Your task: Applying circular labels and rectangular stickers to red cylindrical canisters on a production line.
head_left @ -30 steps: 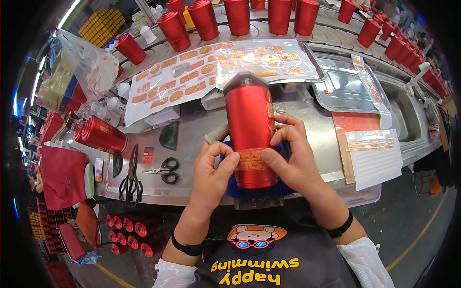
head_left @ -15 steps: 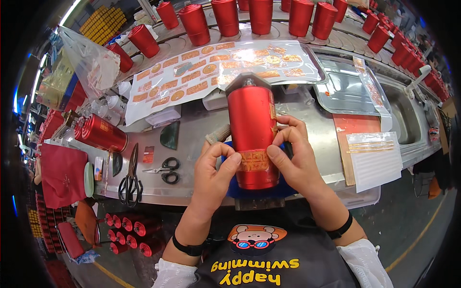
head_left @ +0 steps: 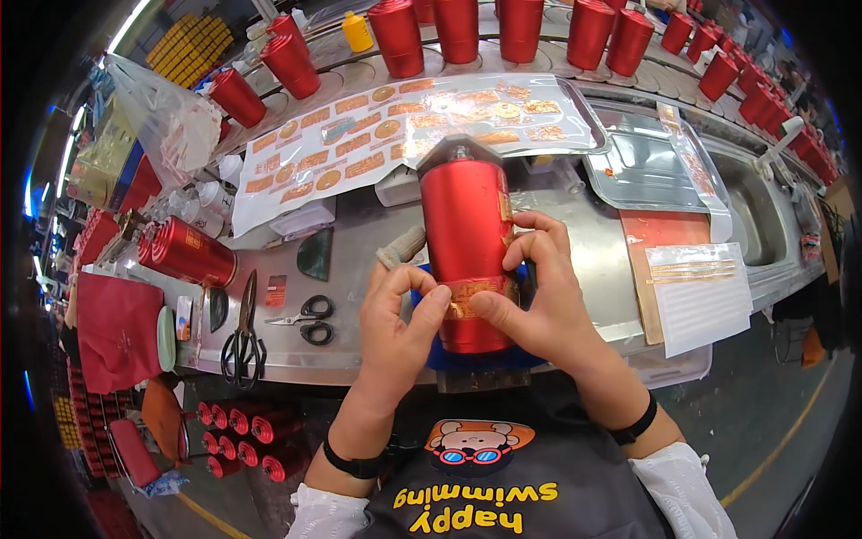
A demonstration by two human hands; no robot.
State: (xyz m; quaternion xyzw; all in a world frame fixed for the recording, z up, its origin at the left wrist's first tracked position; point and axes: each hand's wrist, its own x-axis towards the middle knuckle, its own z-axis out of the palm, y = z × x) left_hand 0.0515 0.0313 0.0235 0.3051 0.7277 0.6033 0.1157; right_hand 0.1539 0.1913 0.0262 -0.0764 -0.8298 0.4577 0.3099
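A tall red bottle (head_left: 462, 216) lies in front of me with its base toward me, propped on a blue support (head_left: 437, 357). Around its lower part runs a gold patterned label (head_left: 458, 293). My left hand (head_left: 395, 314) is closed, thumb and forefinger pinched at the label's left edge; another finger wears a whitish wrap (head_left: 401, 248). On the other side, my right hand (head_left: 548, 301) presses its thumb onto the label's middle, while its bent fingers rest along the bottle's right side. The bottle's underside is hidden.
A sheet of gold decals (head_left: 359, 148) lies beyond the bottle. Black-handled scissors (head_left: 242, 346), small scissors (head_left: 314, 319) and a dark green scraper (head_left: 315, 254) lie to the left. Red bottles (head_left: 395, 40) stand on a conveyor (head_left: 548, 79) behind. A sink (head_left: 754, 211) is at right.
My right thumb has slid left across the label, toward my left fingertips. The conveyor bottles have shifted right, and a small yellow bottle has come into view among them.
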